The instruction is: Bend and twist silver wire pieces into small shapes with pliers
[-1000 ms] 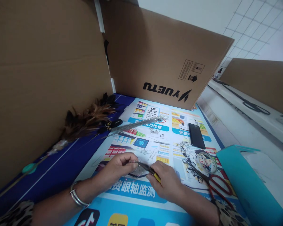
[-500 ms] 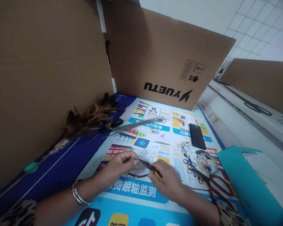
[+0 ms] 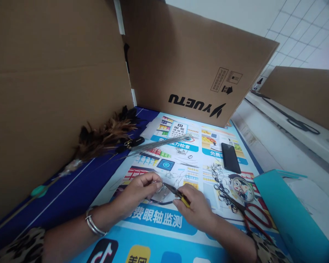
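My left hand (image 3: 141, 188) is closed in a pinch on a thin, bent piece of wire (image 3: 161, 183), much of which the fingers hide. Pliers (image 3: 175, 190) with dark jaws and yellow handles are gripped in my right hand (image 3: 195, 205). Their tips point left and meet the wire at my left fingertips; whether the jaws are clamped on it I cannot tell. Below the pinch, a small clear packet or dish (image 3: 159, 196) lies on the printed sheet. Beyond my hands lies a bundle of long straight wires (image 3: 164, 142), with loose wire bits nearer.
To the right are a black phone (image 3: 230, 157), several small black rings (image 3: 222, 193), a round clear dish (image 3: 244, 189), red-handled scissors (image 3: 259, 216) and a teal box (image 3: 286, 208). A feather duster (image 3: 106, 131) lies left. Cardboard panels (image 3: 192, 62) stand behind and left.
The plier tips have shifted slightly back from the left fingers, and more of the wire shows. Both hands keep their hold. The camera view has moved a little.
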`<move>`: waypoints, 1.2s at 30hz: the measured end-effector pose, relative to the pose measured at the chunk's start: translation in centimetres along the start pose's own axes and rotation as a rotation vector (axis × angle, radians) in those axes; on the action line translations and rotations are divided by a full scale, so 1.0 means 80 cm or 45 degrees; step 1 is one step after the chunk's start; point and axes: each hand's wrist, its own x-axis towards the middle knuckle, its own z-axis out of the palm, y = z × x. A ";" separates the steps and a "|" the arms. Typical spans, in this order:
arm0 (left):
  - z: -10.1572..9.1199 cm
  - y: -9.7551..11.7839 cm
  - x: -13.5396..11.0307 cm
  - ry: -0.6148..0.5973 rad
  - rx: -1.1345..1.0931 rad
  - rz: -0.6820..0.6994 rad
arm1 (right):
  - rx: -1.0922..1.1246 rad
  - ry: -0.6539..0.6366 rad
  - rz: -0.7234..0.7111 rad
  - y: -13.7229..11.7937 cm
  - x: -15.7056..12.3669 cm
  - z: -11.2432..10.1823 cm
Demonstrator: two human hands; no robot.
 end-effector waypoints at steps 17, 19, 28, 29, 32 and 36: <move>0.001 0.001 0.000 0.062 -0.014 0.017 | -0.013 0.006 -0.015 0.002 0.001 0.000; 0.002 0.001 0.001 0.119 -0.030 0.042 | -0.016 0.013 -0.009 0.002 0.001 0.000; 0.001 0.001 0.000 0.167 -0.086 0.095 | -0.004 -0.015 -0.002 0.000 0.000 -0.001; 0.001 0.002 0.001 0.161 -0.084 0.091 | -0.006 -0.018 -0.004 -0.001 0.000 -0.002; 0.001 0.003 0.001 0.157 -0.081 0.081 | -0.023 -0.022 0.003 -0.001 0.000 -0.002; 0.002 0.003 0.001 0.174 -0.064 0.082 | -0.042 -0.013 -0.008 0.000 0.000 -0.002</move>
